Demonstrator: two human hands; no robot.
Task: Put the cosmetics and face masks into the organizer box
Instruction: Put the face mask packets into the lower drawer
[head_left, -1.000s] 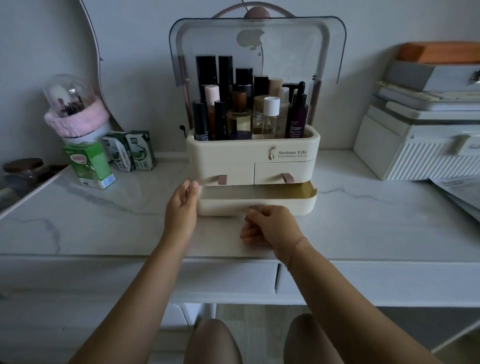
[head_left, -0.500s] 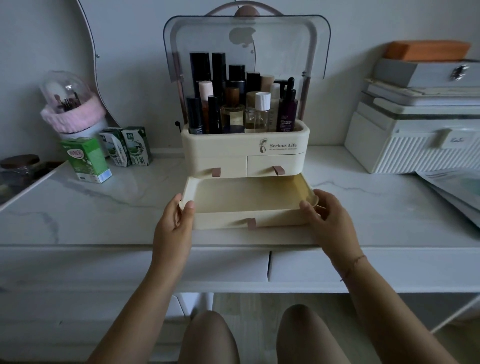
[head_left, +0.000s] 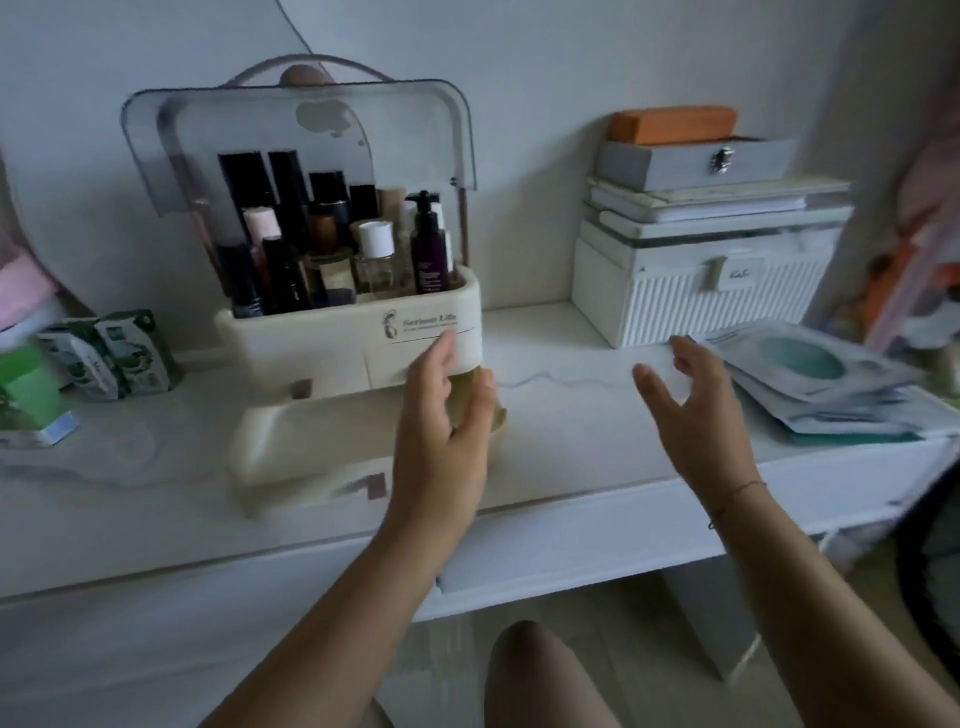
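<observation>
**Drawer out, both hands empty**

Organizer (head_left: 363, 332) on desk (head_left: 571, 415), lid up, top w/ bottles (head_left: 337, 244). Bottom drawer (head_left: 311, 441) pulled out, looks empty; blurry. Left hand (head_left: 441, 415) over drawer's right end, fingers spread, holding nothing. Right hand (head_left: 685, 410) open too, above desk btwn organizer & masks (head_left: 821, 384). Masks stacked at right, by white case (head_left: 706, 291).

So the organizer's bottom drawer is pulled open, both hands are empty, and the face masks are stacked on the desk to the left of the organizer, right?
Not quite. The head view shows the face masks stacked to the right of the organizer, not the left. The rest holds: the bottom drawer is pulled open, and the left hand and right hand are empty.
</observation>
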